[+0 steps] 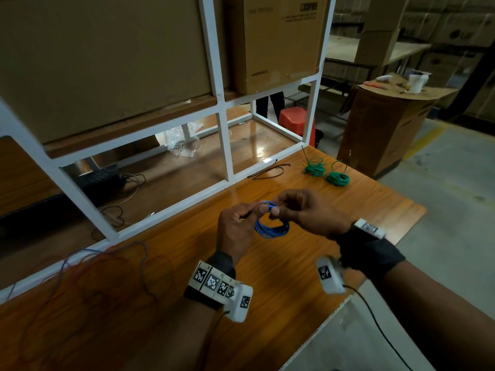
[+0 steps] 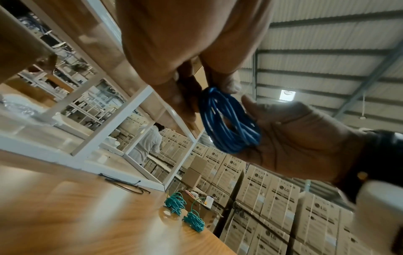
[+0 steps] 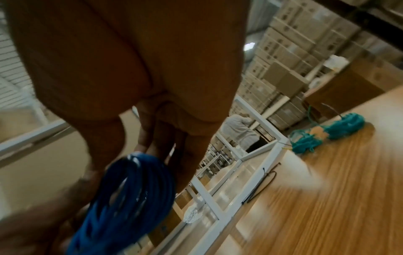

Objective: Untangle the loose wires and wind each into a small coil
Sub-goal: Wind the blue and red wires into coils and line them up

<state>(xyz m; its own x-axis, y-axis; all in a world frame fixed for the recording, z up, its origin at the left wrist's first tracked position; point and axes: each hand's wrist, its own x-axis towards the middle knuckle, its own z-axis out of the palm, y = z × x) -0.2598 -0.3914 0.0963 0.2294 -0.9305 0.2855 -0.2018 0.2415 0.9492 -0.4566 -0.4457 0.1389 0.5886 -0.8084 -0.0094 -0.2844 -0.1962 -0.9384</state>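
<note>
I am holding the small blue wire coil (image 1: 272,228) with my left hand (image 1: 235,231) and right hand (image 1: 308,214) both pinching its top, probably finishing this coil, so next I should tuck the loose end.

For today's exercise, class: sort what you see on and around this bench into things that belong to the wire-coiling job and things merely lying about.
Belonging to the job:
- blue coil, in the grip of the left hand and right hand
- two green coils
- loose tangled wires

Lying about:
- black cable ties
- cardboard boxes
- red stool
- white frame
</note>
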